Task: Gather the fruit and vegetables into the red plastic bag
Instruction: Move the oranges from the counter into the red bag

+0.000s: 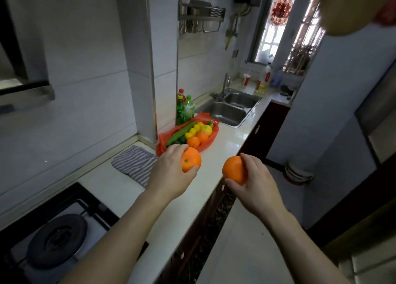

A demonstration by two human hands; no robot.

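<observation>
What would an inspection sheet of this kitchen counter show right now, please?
Surface: white counter, glossy.
Job's things: red plastic bag lying open, holding cucumber, lemons, oranges.
Clutter: striped cloth beside the bag; bottles behind it.
Hands: left hand grips left orange; right hand grips right orange.
Cables: nothing seen.
Surroundings: sink beyond the bag, gas hob nearer, window at far end.

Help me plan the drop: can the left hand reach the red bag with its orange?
Probably yes: the left hand, gripping its orange, is just short of the red bag, with nothing standing between them.
</observation>
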